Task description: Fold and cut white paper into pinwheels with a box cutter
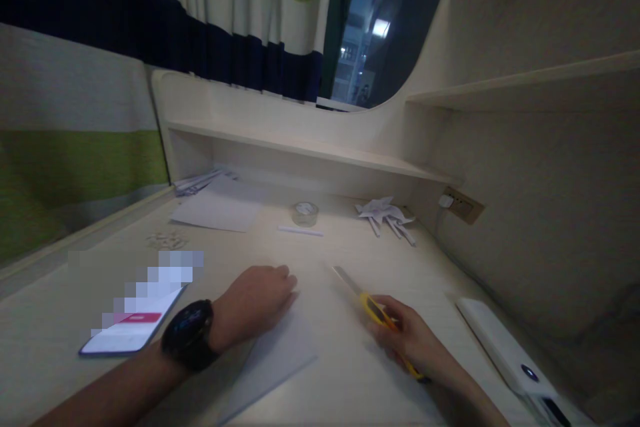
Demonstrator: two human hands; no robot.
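My right hand [403, 333] is wrapped around a yellow utility knife [377, 312], its blade extended and pointing up and left above the desk. The blade is apart from any paper. On the left, my left hand [260, 300] has its fingers curled together at the upper end of a white sheet of paper [280, 357], which appears folded. My fingers hide that end of the sheet. A black watch [189, 335] is on my left wrist.
A phone [135, 320] lies left of my left arm. Farther back are white sheets [220, 203], small scraps [167, 239], a tape roll [305, 213], a thin paper stick [300, 231] and paper pinwheels [385, 212]. A white device [500, 340] borders the right side, near a wall socket [465, 205].
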